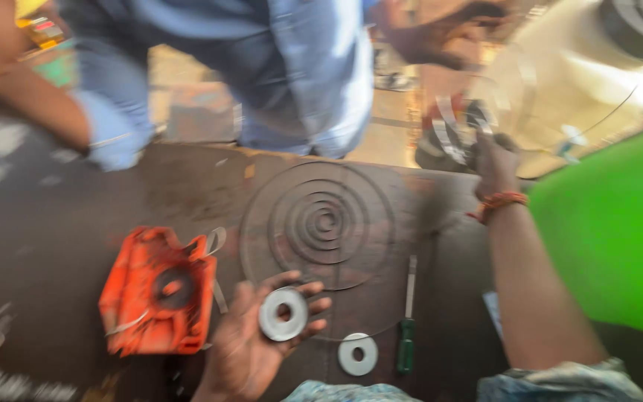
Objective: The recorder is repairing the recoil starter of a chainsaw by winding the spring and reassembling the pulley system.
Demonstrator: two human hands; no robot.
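My left hand (251, 342) lies palm up at the near edge of the dark workbench (53, 223), with a flat silver ring-shaped disc (283, 313) resting on its fingers. A second silver disc (357, 353) sits on the bench just to its right. My right hand (494, 160), an orange thread on its wrist, reaches to the far right edge and closes on a bundle of thin metal strip (452, 138). A coiled flat spiral spring (320, 222) lies on the bench between my hands. The picture is blurred.
An orange plastic housing (159, 292) with a round hub lies left of my left hand. A green-handled screwdriver (408, 320) lies near the second disc. Another person in blue clothes (292, 67) stands across the bench. A bright green surface (619, 231) fills the right.
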